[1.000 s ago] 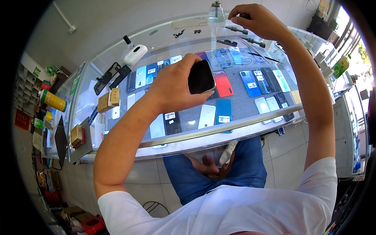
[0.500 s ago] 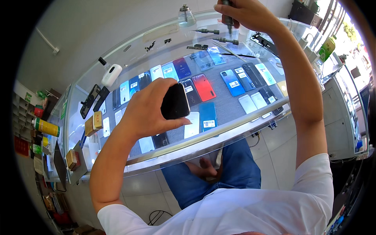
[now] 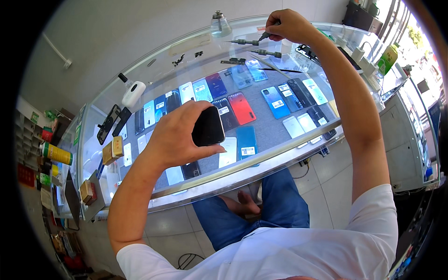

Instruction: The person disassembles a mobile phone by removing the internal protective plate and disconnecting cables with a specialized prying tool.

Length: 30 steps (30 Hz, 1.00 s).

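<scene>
My left hand (image 3: 173, 133) is closed around the edges of a smartphone (image 3: 208, 128), its black screen facing up, above the near part of the glass counter (image 3: 186, 192). At the far side, my right hand (image 3: 291, 27) grips a dark precision screwdriver (image 3: 264, 36) with its fingertips, the tool tilted down to the left. Just beside its lower end lies a second screwdriver (image 3: 245, 42). A third screwdriver (image 3: 268, 53) rests a little nearer. Whether the held tool touches the glass I cannot tell.
Under the glass are rows of phones, among them a red phone (image 3: 241, 108). On the counter stand a clear bottle (image 3: 220, 25), a white oval device (image 3: 134, 94), a small yellow box (image 3: 112, 149) and small dark parts (image 3: 233, 61). A green bottle (image 3: 387, 59) is at the right.
My right hand has come down toward the counter with the screwdriver, which now tilts instead of hanging nearly upright. My left hand still holds the smartphone in about the same place.
</scene>
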{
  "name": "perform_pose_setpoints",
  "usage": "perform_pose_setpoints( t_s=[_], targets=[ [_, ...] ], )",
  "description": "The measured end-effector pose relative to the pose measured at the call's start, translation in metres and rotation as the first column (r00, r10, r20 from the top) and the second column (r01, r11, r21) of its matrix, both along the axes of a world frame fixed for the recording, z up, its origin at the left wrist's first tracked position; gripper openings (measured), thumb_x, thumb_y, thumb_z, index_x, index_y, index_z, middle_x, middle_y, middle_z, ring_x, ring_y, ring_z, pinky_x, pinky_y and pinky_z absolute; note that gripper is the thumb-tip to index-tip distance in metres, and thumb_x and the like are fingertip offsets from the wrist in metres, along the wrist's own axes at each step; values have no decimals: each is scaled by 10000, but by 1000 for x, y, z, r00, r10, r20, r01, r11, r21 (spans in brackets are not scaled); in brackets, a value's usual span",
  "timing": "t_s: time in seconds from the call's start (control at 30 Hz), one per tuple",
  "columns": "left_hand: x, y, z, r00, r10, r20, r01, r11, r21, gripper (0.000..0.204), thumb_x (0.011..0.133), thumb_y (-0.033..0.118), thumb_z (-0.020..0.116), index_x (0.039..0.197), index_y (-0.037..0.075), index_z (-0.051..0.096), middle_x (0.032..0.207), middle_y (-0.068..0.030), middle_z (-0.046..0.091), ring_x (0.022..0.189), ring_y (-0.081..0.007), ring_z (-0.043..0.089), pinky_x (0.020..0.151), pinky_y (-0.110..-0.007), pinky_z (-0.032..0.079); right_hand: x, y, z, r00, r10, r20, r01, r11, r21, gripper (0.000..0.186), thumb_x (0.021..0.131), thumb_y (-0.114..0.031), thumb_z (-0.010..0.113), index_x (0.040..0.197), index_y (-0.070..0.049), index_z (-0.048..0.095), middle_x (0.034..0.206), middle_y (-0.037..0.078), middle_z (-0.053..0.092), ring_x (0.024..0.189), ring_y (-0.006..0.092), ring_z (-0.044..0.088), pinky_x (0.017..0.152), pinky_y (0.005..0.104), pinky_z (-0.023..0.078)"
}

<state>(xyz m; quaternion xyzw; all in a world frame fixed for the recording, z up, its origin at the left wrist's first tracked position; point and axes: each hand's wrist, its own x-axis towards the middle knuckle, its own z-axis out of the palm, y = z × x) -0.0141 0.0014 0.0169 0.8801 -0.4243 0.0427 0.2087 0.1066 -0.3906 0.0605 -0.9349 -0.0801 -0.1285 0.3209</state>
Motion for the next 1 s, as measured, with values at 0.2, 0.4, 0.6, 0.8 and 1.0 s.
perform_pose_setpoints(
  t_s=[0.2, 0.4, 0.6, 0.8, 1.0],
  targets=[
    [0, 3, -2, 1000, -7, 9, 7, 1000, -18, 876, 660, 482, 964, 1351, 90, 594, 1193, -157, 684, 1051, -358, 698, 927, -415, 565, 9, -1, -18, 999, 43, 3, -42, 986, -164, 129, 905, -88, 755, 974, 15, 718, 846, 99, 752, 746, 176, 749, 734, 296, 609],
    [3, 3, -9, 997, -29, 66, 32, 999, -39, 864, 665, 517, 953, 1342, 110, 603, 1130, -147, 678, 996, -347, 694, 867, -406, 571, 8, -7, -31, 990, 140, -7, -136, 949, -283, 141, 866, -78, 778, 969, -8, 712, 884, 116, 745, 786, 221, 711, 756, 357, 570],
    [2, 5, -10, 992, -23, 126, 22, 1000, 8, 860, 685, 555, 931, 1343, 106, 608, 1107, -140, 667, 971, -342, 687, 846, -407, 572, 9, 1, -33, 987, 162, -17, -155, 900, -406, 153, 911, -73, 775, 1038, -14, 713, 992, 134, 754, 891, 252, 720, 855, 363, 573],
    [-2, 3, -7, 991, -11, 133, 4, 998, 57, 837, 708, 541, 919, 1348, 96, 613, 1151, -149, 657, 1028, -348, 675, 880, -416, 566, 9, 0, -35, 985, 169, -24, -165, 905, -392, 153, 907, -76, 787, 1043, -24, 740, 996, 148, 748, 904, 287, 707, 862, 375, 567],
    [-6, 2, -4, 984, -8, 179, -8, 996, 85, 816, 728, 512, 912, 1359, 82, 624, 1234, -173, 659, 1115, -363, 657, 957, -432, 546, 3, -5, -24, 984, 169, 52, -132, 895, -426, 144, 947, -112, 755, 1054, -17, 739, 1006, 154, 759, 905, 275, 718, 856, 362, 574]
  ],
)
